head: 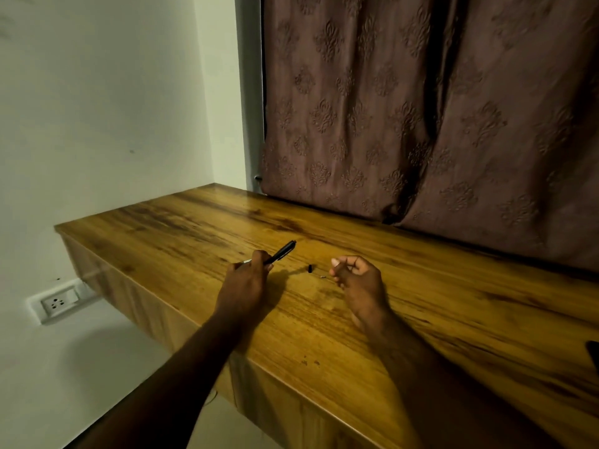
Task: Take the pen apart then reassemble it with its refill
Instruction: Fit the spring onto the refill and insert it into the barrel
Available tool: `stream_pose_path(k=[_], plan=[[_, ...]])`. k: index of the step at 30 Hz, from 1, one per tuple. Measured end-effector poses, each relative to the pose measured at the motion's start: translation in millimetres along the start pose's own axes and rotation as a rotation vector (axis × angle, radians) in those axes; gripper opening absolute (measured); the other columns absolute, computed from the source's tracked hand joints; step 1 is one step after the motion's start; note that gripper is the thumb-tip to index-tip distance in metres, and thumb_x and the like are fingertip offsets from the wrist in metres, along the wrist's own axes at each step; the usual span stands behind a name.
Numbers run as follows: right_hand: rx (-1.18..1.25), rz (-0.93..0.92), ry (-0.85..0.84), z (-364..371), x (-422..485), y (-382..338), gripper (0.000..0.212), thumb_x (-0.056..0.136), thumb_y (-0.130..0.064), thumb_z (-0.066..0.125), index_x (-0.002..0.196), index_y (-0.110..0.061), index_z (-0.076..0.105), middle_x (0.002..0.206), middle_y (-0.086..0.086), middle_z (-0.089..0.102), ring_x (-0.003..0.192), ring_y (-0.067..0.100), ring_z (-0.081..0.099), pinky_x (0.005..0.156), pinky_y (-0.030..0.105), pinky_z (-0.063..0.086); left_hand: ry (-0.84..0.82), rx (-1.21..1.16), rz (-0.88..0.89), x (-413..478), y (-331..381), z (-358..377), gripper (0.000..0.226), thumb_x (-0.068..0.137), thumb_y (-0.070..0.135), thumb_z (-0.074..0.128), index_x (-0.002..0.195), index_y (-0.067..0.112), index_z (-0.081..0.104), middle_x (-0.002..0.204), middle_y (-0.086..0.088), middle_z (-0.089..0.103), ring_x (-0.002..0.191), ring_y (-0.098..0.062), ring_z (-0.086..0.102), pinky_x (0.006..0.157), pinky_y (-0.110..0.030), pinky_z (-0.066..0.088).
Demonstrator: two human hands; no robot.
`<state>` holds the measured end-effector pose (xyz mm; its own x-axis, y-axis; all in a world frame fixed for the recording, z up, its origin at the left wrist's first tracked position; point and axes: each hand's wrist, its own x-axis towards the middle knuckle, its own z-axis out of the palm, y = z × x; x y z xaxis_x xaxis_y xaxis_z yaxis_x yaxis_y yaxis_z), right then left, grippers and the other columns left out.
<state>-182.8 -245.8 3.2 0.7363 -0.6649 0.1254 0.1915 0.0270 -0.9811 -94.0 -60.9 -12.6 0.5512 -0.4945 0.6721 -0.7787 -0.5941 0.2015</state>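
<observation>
My left hand (249,273) grips the black pen barrel (282,251) near its lower end. The barrel slants up and to the right above the wooden desk (421,312), and a short silver bit shows at the left of my fingers. A small black pen part (310,267) lies on the desk between my hands. My right hand (356,277) rests on the desk with its fingers curled. A thin metal-tipped piece (322,276), seemingly the refill, sticks out to the left from those fingers.
The desk's left edge drops off close to my left arm, with a wall socket (60,301) below it. A brown patterned curtain (421,108) hangs behind the desk. A dark object (593,353) pokes in at the right edge.
</observation>
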Motion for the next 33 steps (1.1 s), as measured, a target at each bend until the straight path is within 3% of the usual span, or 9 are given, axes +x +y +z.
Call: stream_pose_path(k=[2, 5, 7, 11, 17, 21, 26, 29, 33], plan=[[0.076, 0.034, 0.02, -4.5, 2.0, -1.8, 0.015, 0.087, -0.009, 0.065, 0.103, -0.008, 0.066, 0.081, 0.004, 0.069, 0.066, 0.007, 0.059, 0.055, 0.013, 0.047, 0.005, -0.044, -0.019, 0.2, 2.3, -2.7, 0.027, 0.095, 0.038, 0.034, 0.103, 0.014, 0.045, 0.084, -0.006, 0.069, 0.075, -0.027, 0.065, 0.073, -0.03, 0.031], [0.129, 0.065, 0.027, -8.5, 3.7, -4.3, 0.016, 0.085, -0.007, 0.067, 0.101, -0.011, 0.069, 0.081, 0.002, 0.07, 0.066, 0.005, 0.061, 0.052, 0.011, 0.046, 0.044, -0.104, -0.006, 0.5, 7.1, -6.8, 0.055, 0.092, 0.059, 0.019, 0.104, 0.011, 0.045, 0.083, -0.004, 0.068, 0.07, -0.022, 0.062, 0.073, -0.031, 0.032], [0.119, 0.055, -0.003, -7.5, 1.7, -5.3, 0.017, 0.085, -0.005, 0.067, 0.101, -0.008, 0.07, 0.081, 0.0, 0.07, 0.064, 0.002, 0.06, 0.052, 0.01, 0.045, 0.057, -0.092, 0.016, 0.5, 7.7, -7.5, 0.062, 0.09, 0.06, 0.015, 0.105, 0.008, 0.045, 0.083, -0.002, 0.067, 0.068, -0.021, 0.061, 0.072, -0.031, 0.033], [0.086, 0.063, -0.043, -5.5, -1.1, -6.5, 0.018, 0.086, -0.005, 0.066, 0.104, -0.005, 0.069, 0.082, -0.001, 0.068, 0.065, 0.001, 0.058, 0.051, 0.009, 0.044, 0.039, -0.075, -0.005, 1.0, 4.1, -3.4, 0.052, 0.087, 0.05, 0.025, 0.106, 0.007, 0.046, 0.087, -0.011, 0.071, 0.075, -0.031, 0.066, 0.075, -0.033, 0.036], [0.191, 0.073, 0.017, -3.5, -4.7, -12.5, 0.006, 0.086, -0.009, 0.067, 0.091, -0.012, 0.069, 0.076, -0.006, 0.066, 0.067, 0.002, 0.054, 0.063, 0.018, 0.042, 0.053, -0.066, -0.006, -0.9, 6.3, -3.5, 0.043, 0.089, 0.047, 0.033, 0.105, 0.01, 0.046, 0.085, -0.009, 0.07, 0.073, -0.029, 0.065, 0.073, -0.033, 0.038], [0.267, 0.095, 0.042, -7.2, -2.6, -13.2, 0.006, 0.085, -0.01, 0.068, 0.09, -0.013, 0.069, 0.071, -0.003, 0.061, 0.063, 0.007, 0.049, 0.056, 0.022, 0.037, 0.055, -0.045, 0.009, -0.4, 4.3, -1.9, 0.038, 0.087, 0.043, 0.037, 0.101, 0.011, 0.053, 0.082, -0.007, 0.07, 0.07, -0.029, 0.065, 0.07, -0.035, 0.044], [0.34, 0.124, -0.021, -9.3, -3.7, -11.1, 0.004, 0.086, -0.008, 0.066, 0.089, -0.01, 0.068, 0.073, 0.005, 0.067, 0.062, 0.011, 0.056, 0.057, 0.023, 0.041, 0.043, -0.01, 0.026, 1.8, 4.0, -0.3, 0.016, 0.085, 0.027, 0.065, 0.09, 0.015, 0.055, 0.073, -0.004, 0.067, 0.064, -0.028, 0.064, 0.064, -0.034, 0.045], [0.371, 0.127, -0.074, -6.0, -5.3, -12.2, 0.004, 0.087, -0.006, 0.064, 0.088, -0.009, 0.067, 0.079, 0.009, 0.069, 0.067, 0.013, 0.06, 0.061, 0.024, 0.043, 0.058, -0.05, 0.053, 2.1, 5.3, -0.8, 0.023, 0.087, 0.038, 0.054, 0.087, 0.015, 0.057, 0.071, -0.003, 0.067, 0.062, -0.026, 0.063, 0.063, -0.034, 0.044], [0.349, 0.117, -0.151, -2.4, -7.3, -10.7, 0.005, 0.088, -0.006, 0.062, 0.088, -0.009, 0.066, 0.084, 0.011, 0.072, 0.072, 0.014, 0.064, 0.065, 0.025, 0.046, 0.047, -0.084, 0.102, 2.2, 2.3, -0.5, 0.022, 0.09, 0.04, 0.055, 0.088, 0.019, 0.059, 0.075, 0.001, 0.067, 0.066, -0.021, 0.062, 0.066, -0.033, 0.044]])
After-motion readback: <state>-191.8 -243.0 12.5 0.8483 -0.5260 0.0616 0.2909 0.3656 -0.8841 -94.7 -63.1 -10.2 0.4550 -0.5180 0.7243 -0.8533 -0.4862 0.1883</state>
